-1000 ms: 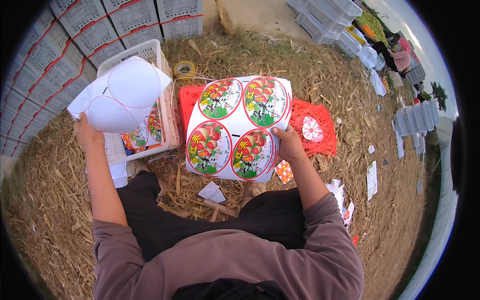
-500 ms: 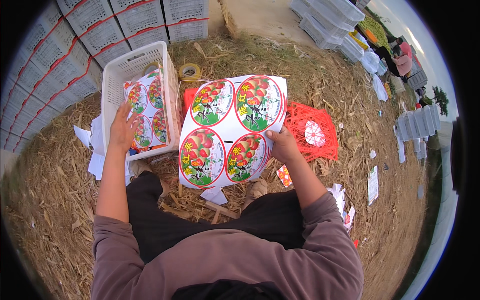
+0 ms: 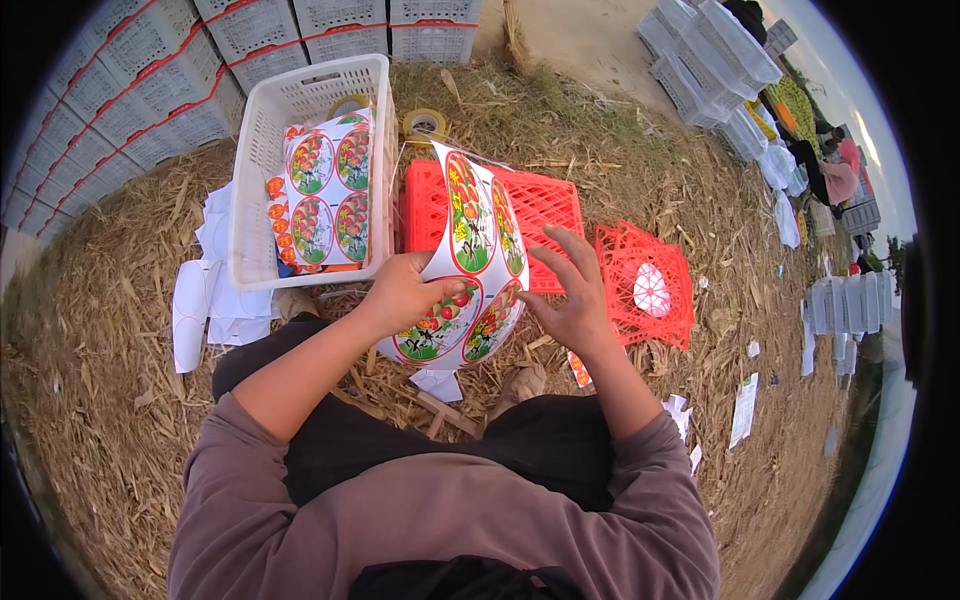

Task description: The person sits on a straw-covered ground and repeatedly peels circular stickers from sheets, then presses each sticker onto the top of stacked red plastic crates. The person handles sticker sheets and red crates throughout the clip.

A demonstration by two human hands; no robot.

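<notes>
I sit on straw holding a white sticker sheet (image 3: pixel 470 265) printed with round fruit labels; it curls and bends upward. My left hand (image 3: pixel 400 292) grips its lower left edge. My right hand (image 3: pixel 572 295) is beside the sheet's right edge with fingers spread, touching or nearly touching it. Under the sheet lies a flat red plastic crate panel (image 3: pixel 540 210). To the left stands a white plastic basket (image 3: pixel 260 150) with more sticker sheets (image 3: pixel 325 195) stacked inside it.
A second red crate piece (image 3: pixel 645 285) lies to the right. White backing papers (image 3: pixel 205 300) are piled left of the basket. A tape roll (image 3: pixel 423 123) sits behind the basket. White crates (image 3: pixel 150 90) are stacked at the back left, more crates and people far right.
My left hand left the basket and came back to grip the sheet's lower left edge. The sheet, held flat before, has curled and turned edge-on. My right hand let go and opened.
</notes>
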